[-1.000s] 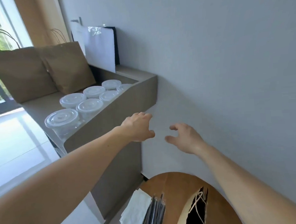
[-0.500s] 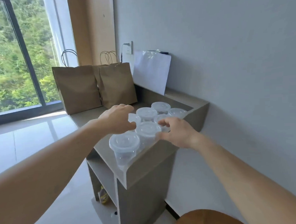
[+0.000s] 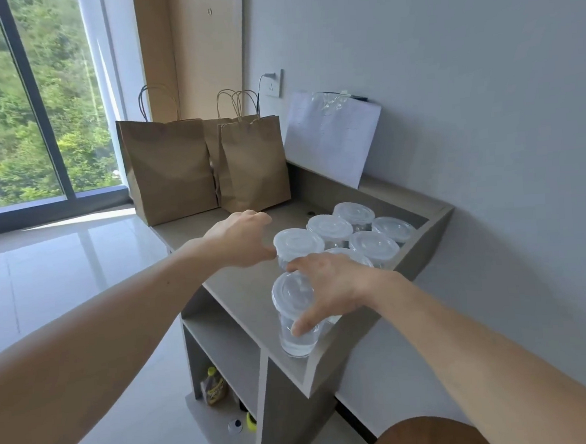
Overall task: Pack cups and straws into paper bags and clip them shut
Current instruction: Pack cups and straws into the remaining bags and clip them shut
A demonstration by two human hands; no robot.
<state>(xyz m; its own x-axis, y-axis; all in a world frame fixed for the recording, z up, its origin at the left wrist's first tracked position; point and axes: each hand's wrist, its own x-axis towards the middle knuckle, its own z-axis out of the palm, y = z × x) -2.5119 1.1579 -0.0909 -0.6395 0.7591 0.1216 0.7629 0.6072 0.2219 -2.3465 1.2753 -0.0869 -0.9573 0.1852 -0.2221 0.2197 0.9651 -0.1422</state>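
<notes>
clear lidded cup (image 3: 290, 295) gripped by the right hand (image 3: 333, 283).

No legible text (sheet (image 3: 331, 137) perhaps printed)

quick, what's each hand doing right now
right hand: fingers and thumb curled round the nearest cup, holding it.
left hand: at the side of the next cup back; whether it grips cannot be told.
</notes>
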